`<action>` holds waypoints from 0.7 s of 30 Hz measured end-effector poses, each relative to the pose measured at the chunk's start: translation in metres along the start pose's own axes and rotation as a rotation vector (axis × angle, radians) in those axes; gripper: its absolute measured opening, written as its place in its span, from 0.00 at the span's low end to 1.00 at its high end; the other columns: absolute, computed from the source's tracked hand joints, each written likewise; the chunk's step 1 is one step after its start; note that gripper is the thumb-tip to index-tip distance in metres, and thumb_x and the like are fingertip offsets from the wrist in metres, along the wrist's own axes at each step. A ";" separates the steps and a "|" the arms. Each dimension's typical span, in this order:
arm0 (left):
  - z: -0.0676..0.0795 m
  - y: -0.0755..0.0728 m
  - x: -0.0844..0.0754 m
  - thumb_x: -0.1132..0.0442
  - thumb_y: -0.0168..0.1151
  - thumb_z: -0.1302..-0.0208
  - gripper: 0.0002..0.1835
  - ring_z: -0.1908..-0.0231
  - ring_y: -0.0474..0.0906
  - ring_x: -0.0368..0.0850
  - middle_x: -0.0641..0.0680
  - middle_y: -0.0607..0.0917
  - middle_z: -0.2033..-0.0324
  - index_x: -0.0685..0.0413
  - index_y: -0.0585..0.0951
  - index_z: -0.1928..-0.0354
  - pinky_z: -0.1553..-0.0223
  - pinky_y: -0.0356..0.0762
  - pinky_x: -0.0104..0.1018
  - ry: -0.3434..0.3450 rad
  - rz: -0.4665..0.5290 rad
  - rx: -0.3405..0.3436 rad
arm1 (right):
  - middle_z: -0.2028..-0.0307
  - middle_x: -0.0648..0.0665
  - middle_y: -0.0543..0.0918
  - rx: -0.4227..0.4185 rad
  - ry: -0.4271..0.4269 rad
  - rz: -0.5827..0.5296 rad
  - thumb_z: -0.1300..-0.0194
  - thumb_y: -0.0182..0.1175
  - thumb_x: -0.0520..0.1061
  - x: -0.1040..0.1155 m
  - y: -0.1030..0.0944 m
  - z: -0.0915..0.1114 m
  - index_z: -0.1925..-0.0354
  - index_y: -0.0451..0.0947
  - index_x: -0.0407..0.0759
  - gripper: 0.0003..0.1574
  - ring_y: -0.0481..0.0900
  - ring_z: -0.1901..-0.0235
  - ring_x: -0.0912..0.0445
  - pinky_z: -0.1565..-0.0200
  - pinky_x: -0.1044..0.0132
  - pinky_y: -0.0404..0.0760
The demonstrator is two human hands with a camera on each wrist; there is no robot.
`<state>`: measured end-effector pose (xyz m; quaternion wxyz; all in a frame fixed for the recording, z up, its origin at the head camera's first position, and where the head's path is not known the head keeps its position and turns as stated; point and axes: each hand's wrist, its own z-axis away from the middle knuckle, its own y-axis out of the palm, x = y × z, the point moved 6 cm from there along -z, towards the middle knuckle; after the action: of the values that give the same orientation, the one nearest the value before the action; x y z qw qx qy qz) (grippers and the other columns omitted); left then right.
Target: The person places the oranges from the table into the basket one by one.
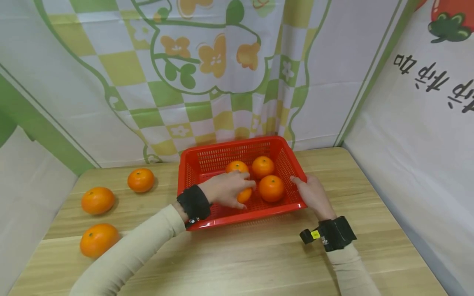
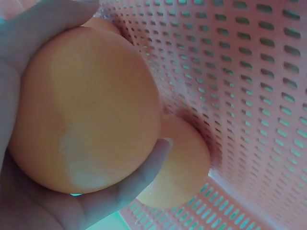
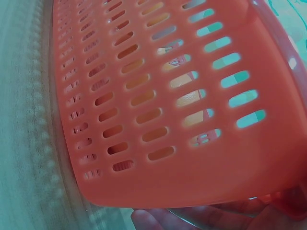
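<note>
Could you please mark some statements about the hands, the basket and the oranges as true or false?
1. The left hand holds an orange. True.
2. The right hand also holds an orange. False: it grips the basket.
3. Three oranges lie on the table, left of the basket. True.
4. The basket is green. False: it is red.
5. Each wrist wears a black band. True.

Printed curtains (image 1: 229, 84) and table (image 1: 252, 259) suggest a booth.
</note>
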<state>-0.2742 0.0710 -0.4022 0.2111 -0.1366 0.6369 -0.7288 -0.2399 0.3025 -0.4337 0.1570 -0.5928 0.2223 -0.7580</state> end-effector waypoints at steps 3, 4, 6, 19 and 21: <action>-0.002 0.002 -0.001 0.44 0.77 0.40 0.32 0.51 0.80 0.50 0.56 0.81 0.43 0.47 0.80 0.37 0.45 0.82 0.45 0.003 0.001 0.015 | 0.53 0.34 0.87 -0.006 0.000 0.005 0.20 0.50 0.56 0.000 0.000 0.000 0.36 0.75 0.32 0.31 0.87 0.63 0.52 0.63 0.67 0.83; -0.003 0.003 -0.002 0.44 0.77 0.40 0.32 0.50 0.80 0.51 0.57 0.81 0.42 0.47 0.80 0.37 0.45 0.82 0.46 0.004 0.000 0.017 | 0.53 0.35 0.87 -0.008 -0.001 0.007 0.20 0.50 0.56 0.000 0.000 0.000 0.36 0.75 0.32 0.31 0.87 0.63 0.53 0.63 0.67 0.83; -0.005 0.005 -0.003 0.43 0.77 0.40 0.32 0.50 0.80 0.50 0.57 0.82 0.42 0.47 0.81 0.38 0.44 0.82 0.45 0.010 -0.007 0.023 | 0.53 0.35 0.87 -0.010 0.000 0.007 0.20 0.50 0.56 0.000 0.000 0.001 0.37 0.75 0.32 0.31 0.87 0.64 0.53 0.63 0.67 0.83; -0.015 0.009 -0.008 0.44 0.78 0.42 0.33 0.46 0.82 0.53 0.58 0.82 0.39 0.46 0.81 0.37 0.40 0.81 0.46 0.013 -0.054 0.073 | 0.57 0.36 0.87 -0.017 -0.006 -0.004 0.20 0.50 0.55 0.001 -0.001 0.001 0.40 0.76 0.32 0.29 0.87 0.67 0.53 0.65 0.67 0.83; -0.016 0.010 -0.008 0.44 0.78 0.42 0.33 0.44 0.82 0.54 0.58 0.82 0.38 0.46 0.81 0.37 0.39 0.80 0.47 0.012 -0.053 0.078 | 0.57 0.36 0.87 -0.015 -0.006 -0.008 0.20 0.50 0.55 0.001 -0.001 0.001 0.39 0.76 0.32 0.29 0.87 0.67 0.53 0.65 0.67 0.83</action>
<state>-0.2734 0.0875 -0.4139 0.1932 -0.1407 0.6055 -0.7591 -0.2388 0.3026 -0.4323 0.1503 -0.5970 0.2251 -0.7552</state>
